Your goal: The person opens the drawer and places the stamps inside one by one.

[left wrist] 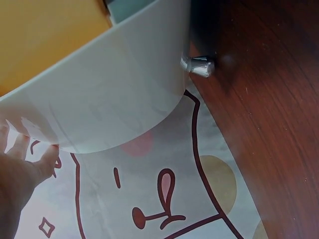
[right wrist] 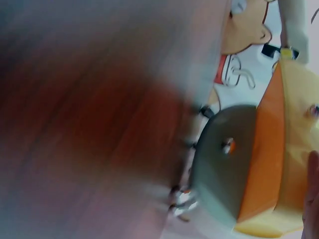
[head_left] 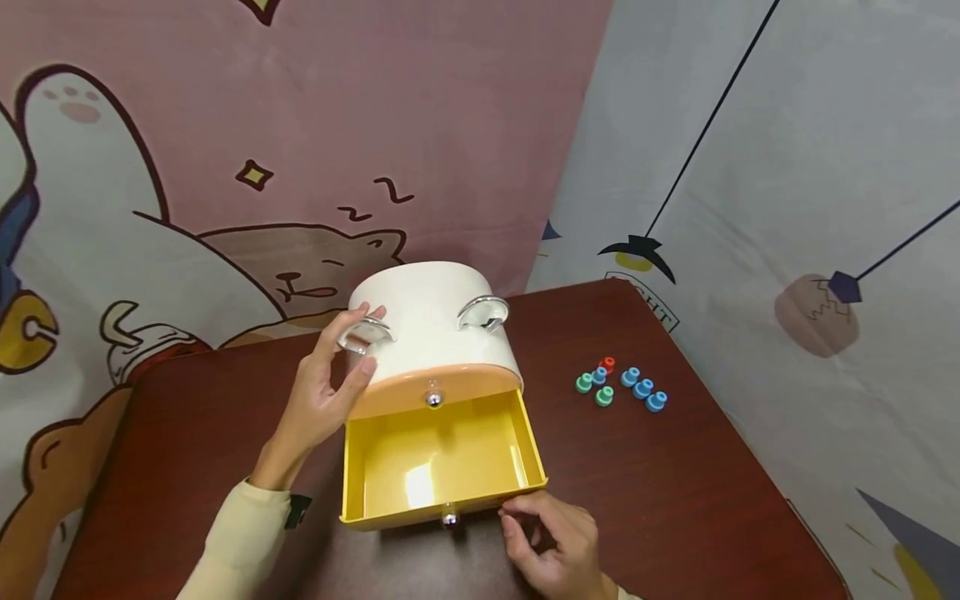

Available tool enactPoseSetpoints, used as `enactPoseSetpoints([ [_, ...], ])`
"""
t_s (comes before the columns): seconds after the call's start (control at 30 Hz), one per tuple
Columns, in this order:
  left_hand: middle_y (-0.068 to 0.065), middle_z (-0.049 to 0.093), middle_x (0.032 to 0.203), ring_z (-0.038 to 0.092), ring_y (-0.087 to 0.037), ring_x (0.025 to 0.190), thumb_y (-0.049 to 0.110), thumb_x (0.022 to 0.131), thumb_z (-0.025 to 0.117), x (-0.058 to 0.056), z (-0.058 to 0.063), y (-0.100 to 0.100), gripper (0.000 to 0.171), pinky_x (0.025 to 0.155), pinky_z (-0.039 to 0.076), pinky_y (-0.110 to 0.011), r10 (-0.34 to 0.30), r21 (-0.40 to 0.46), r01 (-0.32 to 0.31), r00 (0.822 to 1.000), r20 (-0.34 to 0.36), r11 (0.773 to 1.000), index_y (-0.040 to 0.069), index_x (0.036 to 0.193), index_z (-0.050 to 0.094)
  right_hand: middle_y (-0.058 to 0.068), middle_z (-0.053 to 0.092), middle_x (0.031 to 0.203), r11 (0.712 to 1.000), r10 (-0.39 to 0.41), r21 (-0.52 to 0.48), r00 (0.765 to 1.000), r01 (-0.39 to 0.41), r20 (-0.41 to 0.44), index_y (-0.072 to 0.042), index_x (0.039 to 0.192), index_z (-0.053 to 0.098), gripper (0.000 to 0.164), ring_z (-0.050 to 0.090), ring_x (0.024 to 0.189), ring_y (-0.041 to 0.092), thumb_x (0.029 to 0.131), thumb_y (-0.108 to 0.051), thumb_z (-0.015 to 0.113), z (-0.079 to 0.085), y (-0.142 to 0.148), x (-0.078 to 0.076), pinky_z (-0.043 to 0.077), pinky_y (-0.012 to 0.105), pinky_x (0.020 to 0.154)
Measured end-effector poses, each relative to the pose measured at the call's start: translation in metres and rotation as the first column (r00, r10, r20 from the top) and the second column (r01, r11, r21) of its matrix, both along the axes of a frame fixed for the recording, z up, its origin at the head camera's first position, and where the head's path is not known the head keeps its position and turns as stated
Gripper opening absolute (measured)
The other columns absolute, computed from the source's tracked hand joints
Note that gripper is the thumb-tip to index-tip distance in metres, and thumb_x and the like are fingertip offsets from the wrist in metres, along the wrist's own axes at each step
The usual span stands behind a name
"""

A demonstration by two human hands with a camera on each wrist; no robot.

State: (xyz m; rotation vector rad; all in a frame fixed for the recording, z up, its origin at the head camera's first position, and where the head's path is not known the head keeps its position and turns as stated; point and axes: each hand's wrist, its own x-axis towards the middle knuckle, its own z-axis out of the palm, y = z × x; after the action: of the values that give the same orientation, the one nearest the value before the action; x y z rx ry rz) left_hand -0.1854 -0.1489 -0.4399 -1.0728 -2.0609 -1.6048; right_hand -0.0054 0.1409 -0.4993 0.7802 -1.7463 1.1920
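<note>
A small rounded white drawer box [head_left: 427, 312] stands on the table with two silver loops on top. Its orange upper drawer [head_left: 401, 396], with a silver knob, is closed. Below it the yellow drawer [head_left: 465, 462] is pulled out and holds nothing. My left hand [head_left: 322, 396] rests on the box's left side, thumb and fingers spread to either side of the left silver loop [head_left: 365, 332]; its fingertips touch the white wall in the left wrist view. My right hand [head_left: 558, 542] has loosely bent fingers at the yellow drawer's right front corner, right of its silver knob [head_left: 450, 518].
Several small stepped plastic pegs lie on the table to the right of the box: blue ones [head_left: 642, 388], green ones [head_left: 604, 396] and a red one [head_left: 608, 364]. The dark red-brown table [head_left: 675, 500] ends against cartoon-printed wall coverings [head_left: 450, 125].
</note>
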Motion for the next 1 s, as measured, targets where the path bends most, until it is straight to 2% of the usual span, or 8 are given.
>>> enactPoseSetpoints([
  [0.13, -0.013, 0.060, 0.157, 0.047, -0.037, 0.151, -0.003, 0.098, 0.064, 0.000, 0.001, -0.001, 0.062, 0.129, 0.023, -0.047, 0.000, -0.006, 0.000, 1.000, 0.000, 1.000, -0.001, 0.157, 0.045, 0.010, 0.069, 0.076, 1.000, 0.007, -0.022, 1.000, -0.008, -0.012, 0.009, 0.087, 0.068, 0.016, 0.050, 0.051, 0.002, 0.100, -0.001, 0.068, -0.002, 0.016, -0.002, 0.037, 0.009, 0.046],
  [0.3, -0.014, 0.059, 0.157, 0.050, -0.035, 0.149, -0.003, 0.098, 0.063, -0.001, 0.001, -0.001, 0.063, 0.129, 0.024, -0.047, -0.008, -0.008, 0.008, 1.000, -0.005, 1.000, -0.001, 0.158, 0.045, 0.009, 0.068, 0.074, 0.999, 0.005, -0.037, 1.000, -0.004, 0.012, 0.008, 0.088, 0.068, 0.011, 0.054, 0.054, 0.002, 0.097, 0.003, 0.067, -0.012, 0.031, -0.004, 0.039, 0.011, 0.045],
  [0.43, -0.015, 0.060, 0.157, 0.047, -0.036, 0.151, -0.004, 0.098, 0.064, -0.001, 0.000, 0.000, 0.062, 0.130, 0.023, -0.047, -0.015, -0.001, 0.015, 1.000, -0.006, 1.000, -0.002, 0.157, 0.045, 0.007, 0.067, 0.075, 0.999, 0.000, -0.045, 1.000, 0.001, 0.029, 0.005, 0.087, 0.068, 0.009, 0.057, 0.057, 0.005, 0.096, 0.004, 0.068, -0.017, 0.040, -0.007, 0.041, 0.012, 0.048],
  [0.6, -0.016, 0.059, 0.157, 0.047, -0.038, 0.151, -0.005, 0.097, 0.064, -0.002, -0.001, 0.001, 0.063, 0.130, 0.022, -0.048, -0.020, 0.004, 0.020, 1.000, -0.003, 1.000, -0.002, 0.157, 0.045, 0.008, 0.069, 0.077, 0.996, -0.065, -0.061, 0.995, 0.070, 0.072, 0.004, 0.088, 0.069, 0.009, 0.060, 0.064, 0.009, 0.097, 0.002, 0.069, -0.020, 0.055, -0.013, 0.043, 0.020, 0.051],
  [0.83, -0.017, 0.060, 0.155, 0.047, -0.039, 0.151, -0.005, 0.096, 0.065, -0.001, -0.003, 0.002, 0.064, 0.129, 0.024, -0.047, -0.013, 0.013, 0.013, 1.000, -0.014, 1.000, -0.003, 0.156, 0.045, 0.012, 0.072, 0.080, 0.977, -0.198, -0.036, 0.958, 0.210, 0.209, 0.006, 0.093, 0.072, 0.002, 0.064, 0.065, 0.009, 0.092, 0.007, 0.071, -0.019, 0.079, -0.027, 0.049, 0.019, 0.053],
  [1.0, -0.020, 0.061, 0.154, 0.048, -0.040, 0.150, -0.007, 0.094, 0.064, 0.000, -0.004, 0.000, 0.064, 0.130, 0.024, -0.046, 0.008, 0.008, -0.008, 1.000, -0.016, 1.000, -0.005, 0.155, 0.045, 0.011, 0.074, 0.082, 0.958, -0.280, 0.018, 0.920, 0.286, 0.273, 0.003, 0.097, 0.074, 0.015, 0.059, 0.059, 0.010, 0.084, 0.011, 0.074, -0.013, 0.086, -0.037, 0.050, 0.018, 0.054],
])
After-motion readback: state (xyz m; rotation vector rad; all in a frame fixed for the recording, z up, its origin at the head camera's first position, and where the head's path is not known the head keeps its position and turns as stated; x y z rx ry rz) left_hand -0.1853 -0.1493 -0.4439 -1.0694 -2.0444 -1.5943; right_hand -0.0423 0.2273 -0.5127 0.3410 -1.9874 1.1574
